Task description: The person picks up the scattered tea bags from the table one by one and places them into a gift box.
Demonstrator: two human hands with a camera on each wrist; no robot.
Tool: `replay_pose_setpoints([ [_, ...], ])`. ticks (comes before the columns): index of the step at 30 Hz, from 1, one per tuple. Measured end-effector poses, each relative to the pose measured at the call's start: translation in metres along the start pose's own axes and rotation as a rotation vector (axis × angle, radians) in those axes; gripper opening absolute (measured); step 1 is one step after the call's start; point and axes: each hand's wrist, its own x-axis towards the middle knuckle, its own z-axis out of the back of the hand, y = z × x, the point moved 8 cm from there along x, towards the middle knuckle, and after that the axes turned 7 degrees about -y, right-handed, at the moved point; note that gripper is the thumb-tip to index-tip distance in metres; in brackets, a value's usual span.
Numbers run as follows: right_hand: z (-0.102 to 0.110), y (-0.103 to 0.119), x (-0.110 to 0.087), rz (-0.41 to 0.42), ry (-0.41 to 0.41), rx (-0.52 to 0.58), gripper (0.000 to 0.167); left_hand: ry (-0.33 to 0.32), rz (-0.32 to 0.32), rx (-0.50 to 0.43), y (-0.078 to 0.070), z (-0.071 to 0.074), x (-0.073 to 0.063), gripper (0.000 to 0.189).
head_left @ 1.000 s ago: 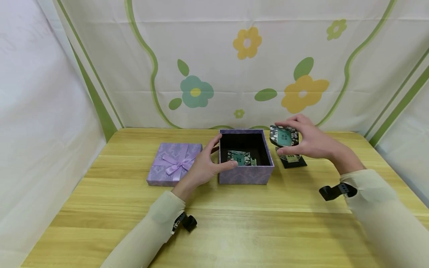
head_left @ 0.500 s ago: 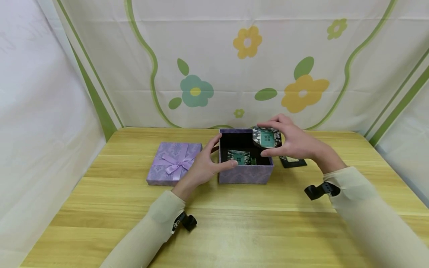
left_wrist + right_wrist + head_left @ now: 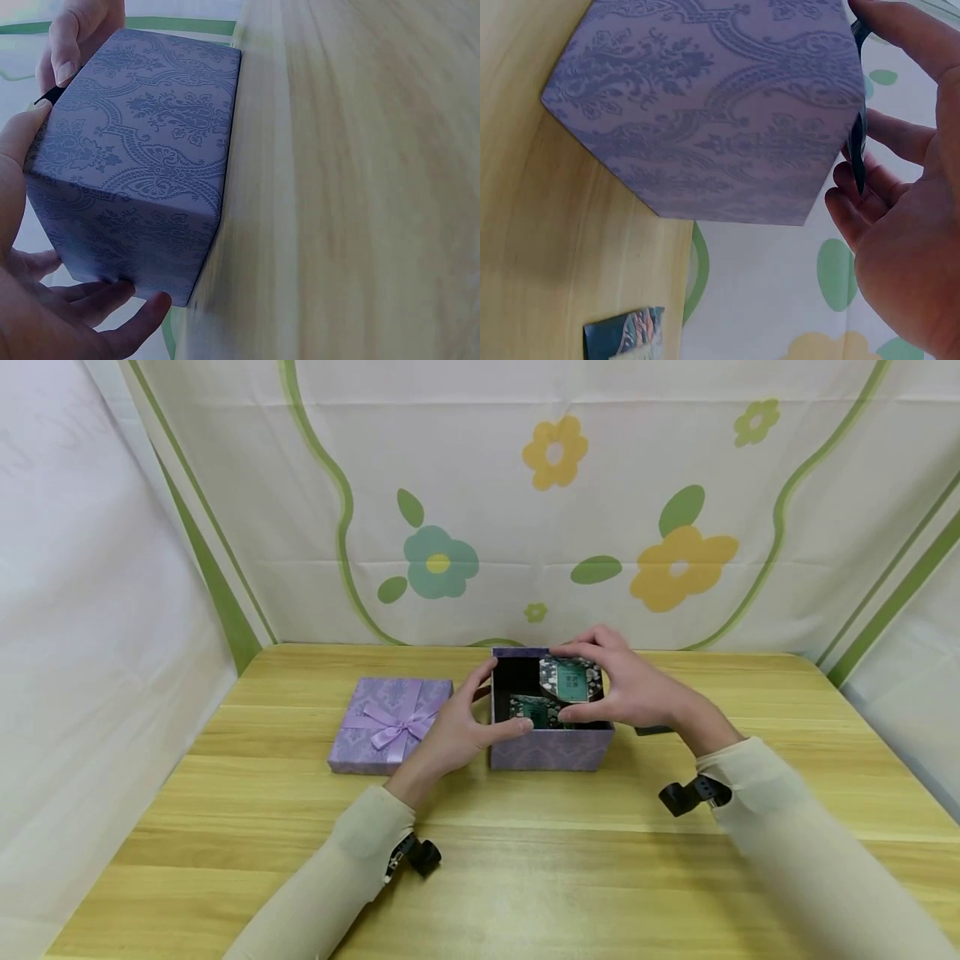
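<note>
A purple patterned gift box (image 3: 551,752) stands uncovered on the table. My left hand (image 3: 459,728) grips its left side, thumb over the front rim and fingers along the side wall, as the left wrist view shows (image 3: 82,300). My right hand (image 3: 637,687) holds a small dark floral packet with a green panel (image 3: 572,680), thumb at its near edge and fingers at its far edge, over the right part of the box opening. Inside lies a similar floral packet (image 3: 525,708), partly covered by my left thumb. The dark edge of the held packet (image 3: 859,150) shows in the right wrist view.
The purple lid with a ribbon bow (image 3: 360,743) lies on the wooden table (image 3: 480,877) left of the box. Right of it, another dark packet (image 3: 619,337) lies flat, mostly behind my right hand in the head view. A flowered cloth (image 3: 480,485) hangs behind.
My right hand has carried the floral packet leftward from beside the box to over its opening, uncovering and then hiding the packet on the table. My left hand has stayed put.
</note>
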Motion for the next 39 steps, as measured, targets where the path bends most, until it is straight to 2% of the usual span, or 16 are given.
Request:
replay_pose_setpoints([
  [5,-0.007,-0.001,0.004,-0.012,-0.002,-0.001,0.084,0.005,-0.01,-0.003,-0.001,0.0,0.0,0.103],
  [13,-0.02,-0.001,0.006,-0.013,0.038,-0.007,0.081,0.002,-0.003,0.004,-0.001,0.001,-0.002,0.103],
  [19,-0.026,-0.004,0.008,-0.006,0.036,-0.051,0.08,0.0,-0.016,0.008,-0.002,0.0,-0.002,0.104],
  [25,-0.031,-0.002,0.01,0.026,0.032,-0.1,0.08,-0.003,-0.022,0.009,-0.003,0.0,-0.002,0.104],
  [39,-0.036,-0.002,0.013,0.019,0.036,-0.151,0.075,-0.007,-0.022,0.011,-0.003,0.0,-0.001,0.104],
])
